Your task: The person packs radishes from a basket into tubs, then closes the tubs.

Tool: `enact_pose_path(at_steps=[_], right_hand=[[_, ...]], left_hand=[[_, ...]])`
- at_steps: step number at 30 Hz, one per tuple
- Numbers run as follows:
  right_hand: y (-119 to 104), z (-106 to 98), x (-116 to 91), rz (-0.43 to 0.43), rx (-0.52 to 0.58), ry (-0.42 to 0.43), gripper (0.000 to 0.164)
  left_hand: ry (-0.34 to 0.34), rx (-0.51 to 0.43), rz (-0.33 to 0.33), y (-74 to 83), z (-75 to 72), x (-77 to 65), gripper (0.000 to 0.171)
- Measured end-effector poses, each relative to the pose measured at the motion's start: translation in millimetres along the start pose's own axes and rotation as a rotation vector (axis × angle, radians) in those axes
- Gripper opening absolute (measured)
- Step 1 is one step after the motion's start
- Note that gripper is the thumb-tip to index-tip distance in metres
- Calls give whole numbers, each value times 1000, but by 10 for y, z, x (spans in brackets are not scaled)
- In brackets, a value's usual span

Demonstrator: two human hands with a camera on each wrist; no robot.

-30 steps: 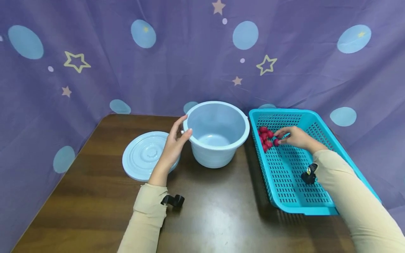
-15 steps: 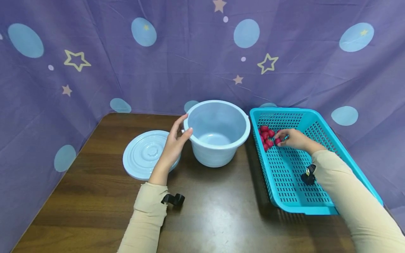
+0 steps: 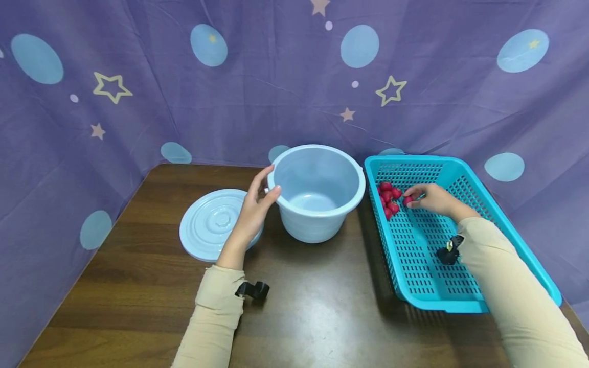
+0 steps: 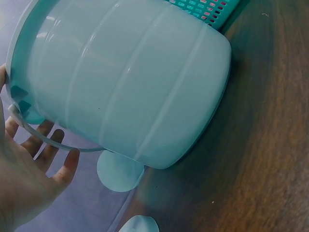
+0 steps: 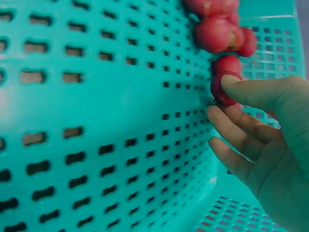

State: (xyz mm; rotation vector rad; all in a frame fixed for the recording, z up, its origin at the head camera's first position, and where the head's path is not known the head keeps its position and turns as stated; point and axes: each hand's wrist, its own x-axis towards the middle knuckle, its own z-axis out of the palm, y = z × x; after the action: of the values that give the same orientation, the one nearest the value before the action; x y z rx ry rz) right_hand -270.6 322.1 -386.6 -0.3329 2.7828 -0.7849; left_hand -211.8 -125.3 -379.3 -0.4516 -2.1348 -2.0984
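A small red radish-like ball [image 5: 221, 95] sits in the turquoise basket [image 3: 455, 306], pinched between the thumb and fingertips of the right hand [image 3: 432, 198], whose other fingers stand a little spread. Its skin is smooth, glossy and deep red, darker than the brighter red balls [image 3: 387, 196] clustered just beside it along the basket's left wall. Several of those are nearly spherical, and a tan patch shows on at least one in the right wrist view.

The basket is moulded plastic, rectangular with rounded corners, its floor pierced by rows of short slots and its walls by a grid of openings.

At the pale blue bucket [image 3: 310, 227], the left hand [image 3: 250, 217] lies against the rim, thumb and fingers apart and not clenched. The bucket is round, glossy plastic, narrowing downward, with raised bands around its wall and a thin curved handle [image 4: 89, 150]. A matching disc-shaped lid [image 3: 211, 225], moulded in concentric rings around a central knob, lies flat on the dark wood-grained worktop [image 3: 294, 306], partly hidden by the left hand and wrist.
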Motion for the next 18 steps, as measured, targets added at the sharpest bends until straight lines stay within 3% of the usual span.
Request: enact_pose_path(at_steps=[7, 18], right_hand=[[-173, -188, -61, -11, 44, 28, 40], [-494, -370, -241, -82, 31, 88, 35]], left_hand=[[-4, -14, -7, 1, -4, 1, 56], [0, -21, -15, -10, 0, 6, 56]])
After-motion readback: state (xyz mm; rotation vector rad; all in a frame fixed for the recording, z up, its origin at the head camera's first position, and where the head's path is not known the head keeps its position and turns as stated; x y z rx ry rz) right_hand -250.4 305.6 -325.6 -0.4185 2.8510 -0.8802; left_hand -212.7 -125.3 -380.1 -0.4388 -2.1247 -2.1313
